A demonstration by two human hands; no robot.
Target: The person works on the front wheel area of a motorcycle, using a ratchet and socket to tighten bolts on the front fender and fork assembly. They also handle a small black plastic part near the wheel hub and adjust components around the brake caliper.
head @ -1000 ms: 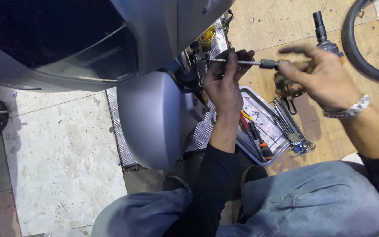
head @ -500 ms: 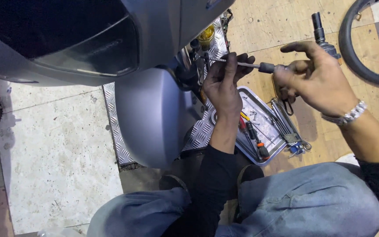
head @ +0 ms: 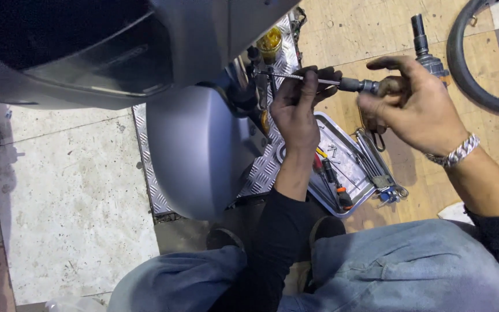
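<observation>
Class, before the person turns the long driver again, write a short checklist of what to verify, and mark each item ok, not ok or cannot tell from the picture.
1. Right hand grips the driver handle: ok.
2. Left hand fingers steady the driver shaft near its front: ok.
3. Tip seated in the fastener: cannot tell, it is hidden behind the grey scooter body.
4. Spare tools within reach in the metal tray beside the knees: ok.
5. Black hose lies apart from both hands: ok.
6. Shaft runs straight from handle to scooter: ok.
</observation>
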